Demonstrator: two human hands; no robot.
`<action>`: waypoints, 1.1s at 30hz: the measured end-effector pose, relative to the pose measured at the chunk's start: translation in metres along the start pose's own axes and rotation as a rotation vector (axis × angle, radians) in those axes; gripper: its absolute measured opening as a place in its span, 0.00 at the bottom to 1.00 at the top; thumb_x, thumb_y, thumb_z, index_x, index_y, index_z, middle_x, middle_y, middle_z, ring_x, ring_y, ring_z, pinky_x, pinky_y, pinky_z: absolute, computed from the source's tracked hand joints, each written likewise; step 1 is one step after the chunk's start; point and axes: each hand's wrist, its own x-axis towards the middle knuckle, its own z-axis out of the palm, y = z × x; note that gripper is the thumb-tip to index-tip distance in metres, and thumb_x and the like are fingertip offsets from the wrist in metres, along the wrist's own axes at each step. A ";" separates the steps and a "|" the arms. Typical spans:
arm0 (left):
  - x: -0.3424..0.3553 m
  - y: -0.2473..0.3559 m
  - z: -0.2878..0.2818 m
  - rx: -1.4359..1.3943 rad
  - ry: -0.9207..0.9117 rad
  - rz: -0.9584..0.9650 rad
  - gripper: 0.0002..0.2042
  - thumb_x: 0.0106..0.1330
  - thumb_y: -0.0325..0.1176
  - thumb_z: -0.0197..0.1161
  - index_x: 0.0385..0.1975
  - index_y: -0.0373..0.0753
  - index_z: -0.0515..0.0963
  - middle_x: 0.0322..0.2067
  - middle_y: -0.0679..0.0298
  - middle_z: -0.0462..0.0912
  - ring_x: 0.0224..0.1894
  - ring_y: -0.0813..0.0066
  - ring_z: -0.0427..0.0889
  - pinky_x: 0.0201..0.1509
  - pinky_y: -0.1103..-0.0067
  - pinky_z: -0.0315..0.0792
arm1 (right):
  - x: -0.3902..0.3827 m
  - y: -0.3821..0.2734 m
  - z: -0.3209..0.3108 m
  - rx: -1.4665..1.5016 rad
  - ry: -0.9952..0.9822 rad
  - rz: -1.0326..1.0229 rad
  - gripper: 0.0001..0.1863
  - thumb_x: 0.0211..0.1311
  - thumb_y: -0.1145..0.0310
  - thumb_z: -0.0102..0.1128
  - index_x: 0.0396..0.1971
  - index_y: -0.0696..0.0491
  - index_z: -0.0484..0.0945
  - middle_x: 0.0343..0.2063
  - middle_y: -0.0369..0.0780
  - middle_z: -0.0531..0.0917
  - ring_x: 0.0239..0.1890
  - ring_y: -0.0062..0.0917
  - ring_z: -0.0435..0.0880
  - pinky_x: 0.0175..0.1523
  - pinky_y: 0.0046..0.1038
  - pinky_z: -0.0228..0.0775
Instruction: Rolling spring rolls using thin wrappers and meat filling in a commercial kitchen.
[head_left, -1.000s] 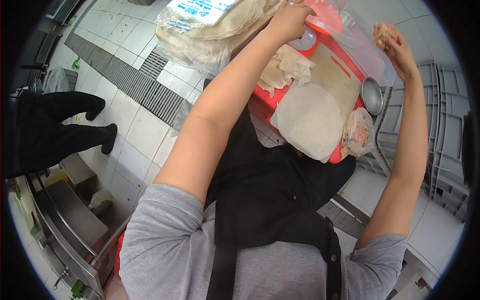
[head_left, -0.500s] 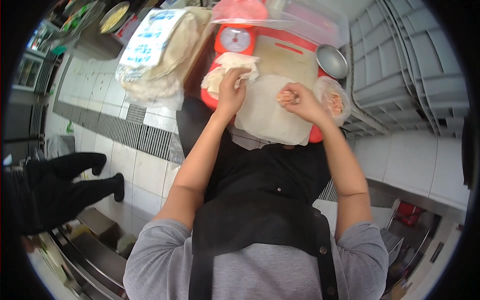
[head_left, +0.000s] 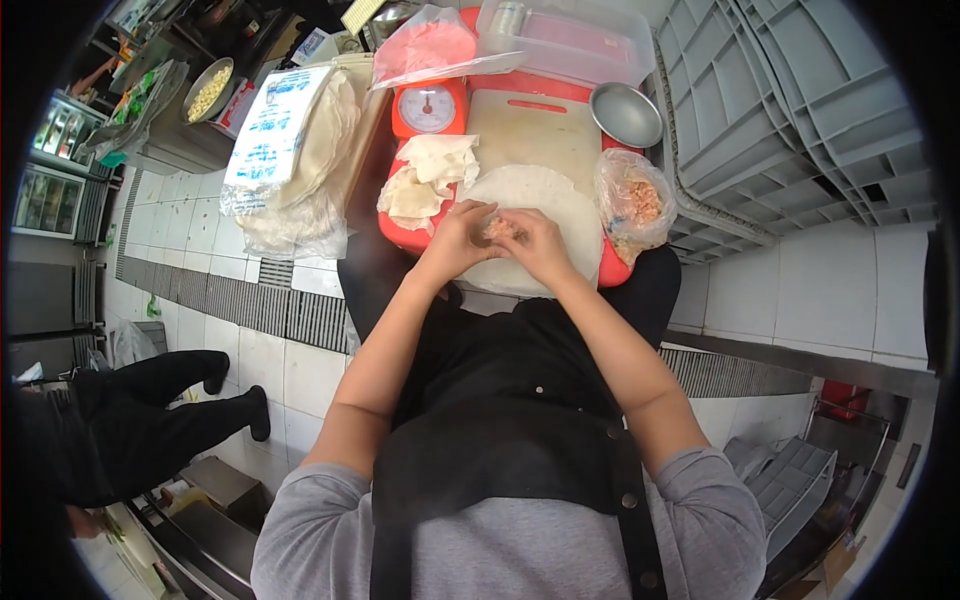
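My left hand point(head_left: 456, 246) and my right hand point(head_left: 538, 246) meet over the near left part of a large, thin, pale wrapper sheet point(head_left: 545, 195). Between their curled fingers sits a small clump of pinkish-orange filling point(head_left: 498, 229), partly hidden by the fingers. The sheet lies over the near part of a white cutting board point(head_left: 540, 122). Just left of it are crumpled pale wrapper pieces point(head_left: 428, 172). A clear plastic bag point(head_left: 612, 178) with more of the same pinkish filling stands at the right edge.
Behind the wrapper pieces stands an orange dial scale point(head_left: 430, 108). A metal bowl point(head_left: 627, 114) and a clear plastic bin point(head_left: 590, 40) are at the back. Stacked wrappers point(head_left: 330, 120) lie to the left, grey crates point(head_left: 740, 100) to the right. Another person's dark-trousered legs point(head_left: 170, 410) are at far left.
My right hand has moved left with the filling, from the right side of the sheet to my left hand. My left hand has left the wrapper pieces and come nearer. The whole view has shifted.
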 end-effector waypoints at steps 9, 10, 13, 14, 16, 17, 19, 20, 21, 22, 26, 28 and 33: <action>-0.002 0.002 -0.012 0.127 -0.043 -0.020 0.32 0.45 0.37 0.85 0.52 0.30 0.84 0.46 0.52 0.85 0.49 0.55 0.83 0.55 0.67 0.78 | 0.007 -0.008 -0.015 0.036 0.036 -0.175 0.20 0.49 0.77 0.75 0.45 0.56 0.86 0.38 0.43 0.87 0.51 0.41 0.83 0.57 0.38 0.76; -0.003 0.004 -0.009 0.126 -0.020 -0.007 0.31 0.45 0.36 0.85 0.51 0.31 0.84 0.45 0.51 0.85 0.47 0.54 0.84 0.54 0.67 0.79 | 0.006 -0.006 -0.016 0.039 0.033 -0.177 0.20 0.49 0.77 0.75 0.45 0.56 0.86 0.38 0.43 0.87 0.51 0.41 0.83 0.57 0.38 0.76; -0.004 -0.001 -0.003 0.117 -0.015 -0.018 0.29 0.46 0.36 0.84 0.50 0.32 0.85 0.45 0.50 0.86 0.44 0.55 0.86 0.52 0.68 0.80 | 0.000 0.003 -0.010 -0.036 0.003 -0.160 0.26 0.45 0.76 0.78 0.49 0.55 0.84 0.42 0.44 0.86 0.51 0.42 0.82 0.56 0.38 0.75; -0.003 -0.006 0.001 0.111 -0.032 -0.039 0.29 0.47 0.36 0.84 0.50 0.32 0.85 0.45 0.50 0.87 0.43 0.55 0.86 0.51 0.68 0.80 | -0.001 0.008 -0.003 -0.034 -0.062 -0.114 0.28 0.44 0.75 0.79 0.50 0.55 0.84 0.44 0.44 0.85 0.53 0.42 0.81 0.57 0.39 0.75; -0.010 -0.026 0.000 0.079 -0.030 -0.068 0.28 0.47 0.35 0.84 0.50 0.33 0.85 0.45 0.52 0.87 0.44 0.56 0.86 0.51 0.68 0.80 | 0.002 0.011 0.000 -0.028 -0.140 -0.073 0.30 0.42 0.75 0.80 0.51 0.55 0.83 0.47 0.43 0.85 0.54 0.42 0.80 0.58 0.39 0.74; -0.008 -0.025 -0.005 0.049 -0.038 -0.087 0.26 0.48 0.35 0.83 0.49 0.34 0.86 0.45 0.53 0.87 0.45 0.57 0.86 0.51 0.68 0.80 | 0.007 0.011 -0.002 -0.014 -0.185 -0.053 0.29 0.42 0.75 0.80 0.50 0.55 0.83 0.46 0.43 0.85 0.53 0.42 0.81 0.59 0.39 0.74; -0.009 -0.017 -0.006 0.014 -0.004 -0.020 0.25 0.48 0.34 0.83 0.47 0.34 0.87 0.43 0.56 0.87 0.45 0.59 0.85 0.51 0.68 0.80 | 0.012 0.009 -0.006 0.002 -0.229 -0.033 0.27 0.43 0.75 0.80 0.48 0.55 0.83 0.45 0.43 0.85 0.52 0.42 0.81 0.59 0.40 0.74; -0.009 -0.011 -0.010 -0.020 0.034 0.048 0.23 0.47 0.33 0.83 0.45 0.34 0.88 0.41 0.59 0.87 0.45 0.60 0.85 0.51 0.68 0.79 | 0.017 -0.004 -0.010 -0.017 -0.132 -0.123 0.24 0.43 0.75 0.79 0.45 0.55 0.84 0.43 0.43 0.85 0.51 0.42 0.82 0.59 0.40 0.74; -0.010 -0.012 -0.011 -0.017 0.034 0.045 0.23 0.47 0.33 0.83 0.45 0.34 0.88 0.41 0.59 0.87 0.45 0.60 0.85 0.51 0.68 0.79 | 0.021 -0.011 -0.011 -0.036 -0.033 -0.212 0.21 0.44 0.76 0.78 0.42 0.54 0.85 0.41 0.42 0.85 0.50 0.42 0.82 0.59 0.40 0.74; -0.010 -0.014 -0.013 0.063 0.073 0.056 0.23 0.47 0.32 0.83 0.44 0.34 0.88 0.41 0.60 0.86 0.44 0.61 0.85 0.50 0.68 0.79 | 0.021 -0.011 -0.007 -0.032 -0.033 -0.213 0.21 0.44 0.76 0.78 0.42 0.54 0.85 0.41 0.42 0.85 0.50 0.42 0.82 0.59 0.40 0.74; -0.010 -0.035 -0.011 0.161 -0.020 0.067 0.25 0.44 0.32 0.84 0.46 0.37 0.88 0.40 0.62 0.84 0.43 0.61 0.83 0.49 0.69 0.78 | 0.014 0.000 0.005 -0.045 -0.158 -0.104 0.23 0.43 0.73 0.79 0.44 0.51 0.84 0.43 0.40 0.84 0.54 0.41 0.80 0.61 0.41 0.71; -0.013 -0.043 -0.008 0.138 -0.025 0.059 0.24 0.44 0.34 0.84 0.45 0.39 0.88 0.40 0.63 0.84 0.44 0.63 0.82 0.51 0.68 0.74 | 0.013 0.004 0.008 -0.060 -0.210 -0.059 0.24 0.42 0.72 0.80 0.45 0.50 0.84 0.45 0.39 0.84 0.55 0.41 0.79 0.62 0.41 0.70; -0.015 -0.026 -0.014 0.146 0.059 0.044 0.18 0.45 0.37 0.82 0.37 0.43 0.90 0.40 0.69 0.85 0.45 0.68 0.81 0.55 0.68 0.67 | 0.017 -0.036 -0.003 -0.062 -0.059 -0.254 0.15 0.47 0.71 0.79 0.37 0.50 0.86 0.41 0.37 0.86 0.48 0.36 0.82 0.63 0.41 0.67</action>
